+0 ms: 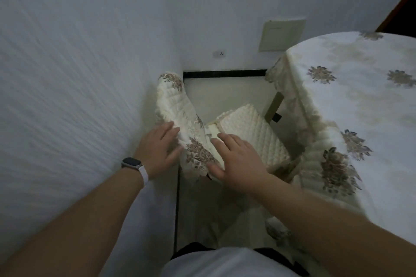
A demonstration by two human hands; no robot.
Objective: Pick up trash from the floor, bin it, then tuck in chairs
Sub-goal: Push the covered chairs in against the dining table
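Pressing the quilted backrest (175, 110) from both sides, the left hand (159, 148) and right hand (236, 159) lie flat with straight fingers, clasping nothing. The chair (215, 131) stands between wall (78, 74) and cloth-draped counter (364, 105), its seat cushion (252, 132) just beside the overhang, so this looks like the tucking-in step; the next move probably calls for an even push toward the counter, keeping the hanging tablecloth (333, 164) from bunching.

Cream quilted chair (254, 135), floral-covered backrest (173, 105)
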